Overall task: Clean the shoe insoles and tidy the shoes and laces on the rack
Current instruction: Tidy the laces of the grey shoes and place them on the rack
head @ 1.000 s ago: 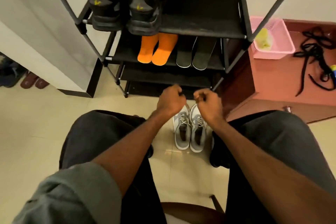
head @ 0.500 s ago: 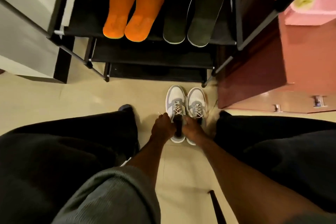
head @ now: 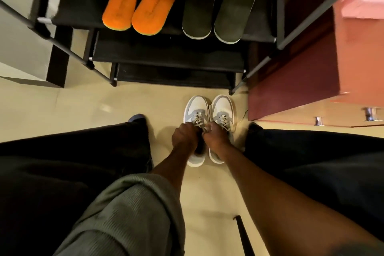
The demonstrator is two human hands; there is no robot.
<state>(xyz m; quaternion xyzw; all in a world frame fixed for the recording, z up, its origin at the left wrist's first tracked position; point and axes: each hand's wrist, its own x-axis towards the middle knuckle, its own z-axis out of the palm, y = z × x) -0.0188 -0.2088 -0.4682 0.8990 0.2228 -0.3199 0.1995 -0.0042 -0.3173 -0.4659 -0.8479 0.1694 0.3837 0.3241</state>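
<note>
Your left hand (head: pixel 184 138) and right hand (head: pixel 215 136) are both down on the pair of sneakers (head: pixel 209 114), fingers curled around the lace (head: pixel 200 124) of the left shoe — each looks to be pinching a lace end, though the ends themselves are hidden under your knuckles. A second ago both hands were raised in front of the rack with fists drawn apart; since then you have leaned in and dropped them to the shoe's tongue, and the view has closed in with you. I'd judge that the lacing is being tightened or knotted, so this pair is not yet ready to go up.

The sneakers stand side by side on the floor just in front of the rack (head: pixel 166 58), toes toward it. On the shelf above, the orange insoles (head: pixel 135 12) lie beside the dark insoles (head: pixel 214 18) — both pairs overhang the front edge. The two lower shelves hold nothing I can see. At the top right a pink basket (head: pixel 361 6) sits on the cabinet (head: pixel 311 72); its contents are too blurred to tell.
</note>
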